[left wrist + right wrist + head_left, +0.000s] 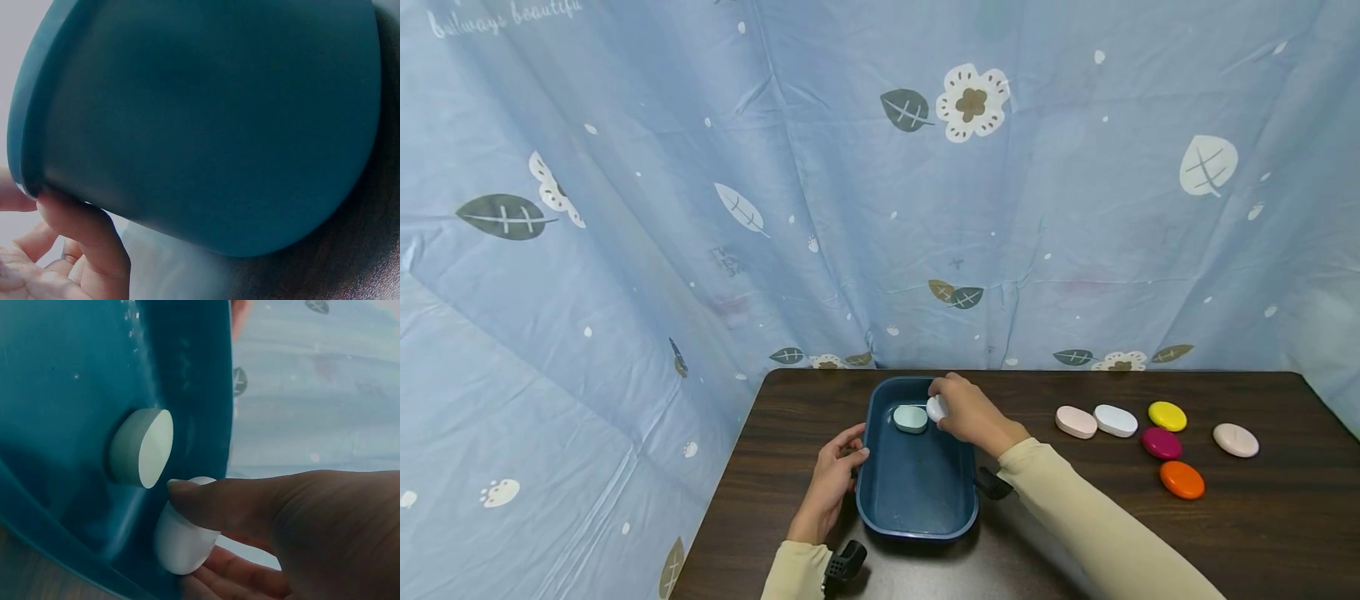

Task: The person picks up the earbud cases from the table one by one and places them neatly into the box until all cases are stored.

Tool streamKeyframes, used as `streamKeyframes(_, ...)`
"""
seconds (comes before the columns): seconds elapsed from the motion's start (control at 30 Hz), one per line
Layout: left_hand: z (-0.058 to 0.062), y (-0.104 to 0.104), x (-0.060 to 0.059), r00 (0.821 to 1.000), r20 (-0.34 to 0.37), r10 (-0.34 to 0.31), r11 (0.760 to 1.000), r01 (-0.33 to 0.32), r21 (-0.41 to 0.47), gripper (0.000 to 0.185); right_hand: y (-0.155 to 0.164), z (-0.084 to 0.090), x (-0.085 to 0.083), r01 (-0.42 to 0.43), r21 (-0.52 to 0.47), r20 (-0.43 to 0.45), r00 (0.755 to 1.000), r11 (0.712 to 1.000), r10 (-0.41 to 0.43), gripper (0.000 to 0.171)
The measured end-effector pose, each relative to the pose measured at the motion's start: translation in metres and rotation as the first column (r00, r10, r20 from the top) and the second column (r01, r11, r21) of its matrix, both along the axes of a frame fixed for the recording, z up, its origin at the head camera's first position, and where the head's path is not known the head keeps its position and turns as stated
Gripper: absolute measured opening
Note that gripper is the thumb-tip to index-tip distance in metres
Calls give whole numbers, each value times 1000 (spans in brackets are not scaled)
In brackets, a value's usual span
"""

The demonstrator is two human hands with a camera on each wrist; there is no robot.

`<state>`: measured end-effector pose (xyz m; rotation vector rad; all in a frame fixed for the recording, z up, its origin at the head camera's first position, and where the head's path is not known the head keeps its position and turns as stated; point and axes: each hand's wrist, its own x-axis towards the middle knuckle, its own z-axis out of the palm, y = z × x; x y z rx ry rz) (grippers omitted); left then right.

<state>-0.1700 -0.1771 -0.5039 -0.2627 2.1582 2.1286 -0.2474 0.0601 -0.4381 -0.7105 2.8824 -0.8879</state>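
The right hand point(973, 412) pinches a white bar point(937, 407) between thumb and fingers at the far right corner of the blue tray point(917, 496); whether the bar touches the tray, I cannot tell. The left hand point(833, 477) grips the tray's left rim, thumb against fingers. A pale green bar point(911, 419) lies inside the tray's far end. White script on the curtain point(850, 208), behind and left of the tray, shows "beautifu".

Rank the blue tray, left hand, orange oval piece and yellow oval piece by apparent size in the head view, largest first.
1. Blue tray
2. Left hand
3. Orange oval piece and yellow oval piece: close in size, orange nearer the camera, so left unranked.
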Motion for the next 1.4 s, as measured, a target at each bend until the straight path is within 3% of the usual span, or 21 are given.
streamKeyframes(0.23,0,0,0,1000,-14,-8,1000,8,5,45,-3,0,-2,-12,39,10,1000,999,11,40)
streamKeyframes(0.8,-3,0,0,1000,-13,-6,1000,6,-1,45,-2,-11,-2,-21,52,-59,998,998,24,35)
streamKeyframes(1.13,-2,0,1,1000,-15,-11,1000,11,6,45,31,-8,10,59,-111,-82,994,992,-68,38)
streamKeyframes(1.4,-5,-2,0,1000,-22,-9,1000,9,16,45,86,-22,20,173,-211,-170,963,962,-211,40)
